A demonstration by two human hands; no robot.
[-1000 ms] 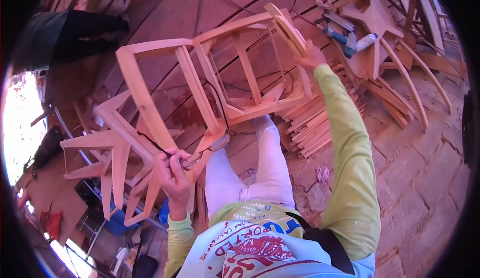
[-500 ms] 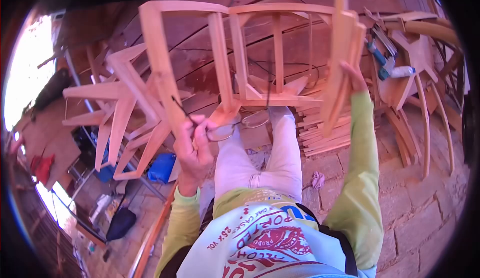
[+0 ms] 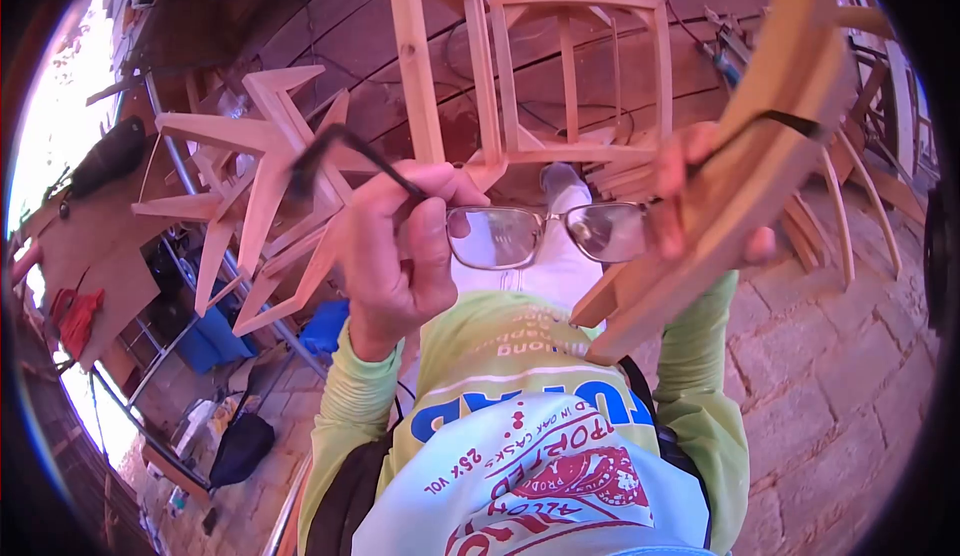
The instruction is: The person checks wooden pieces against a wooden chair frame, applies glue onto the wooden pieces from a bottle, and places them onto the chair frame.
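Note:
A pair of glasses (image 3: 497,237) with dark temples unfolded is up in front of my chest, close to the camera. The fingers of my left hand (image 3: 405,246) pinch the glasses near the hinge on the left side. My right hand (image 3: 690,196) is wrapped round curved wooden pieces (image 3: 725,206), which stand tilted and large at the right. Its fingers also lie at the right end of the glasses, partly hidden by the wood. Beyond them stands a wooden frame (image 3: 580,0) with slats, joined to a second open frame (image 3: 405,46).
Star-shaped wooden parts (image 3: 262,146) are piled at the left, near a blue container (image 3: 325,326) and a red cloth (image 3: 75,314). Curved wooden legs (image 3: 838,216) and stacked strips stand at the right, above the brick floor (image 3: 800,376).
The glasses have come up closer to the camera, and their other temple now shows at the right. My right hand has brought the curved pieces inward to the glasses. The wooden frames appear farther away.

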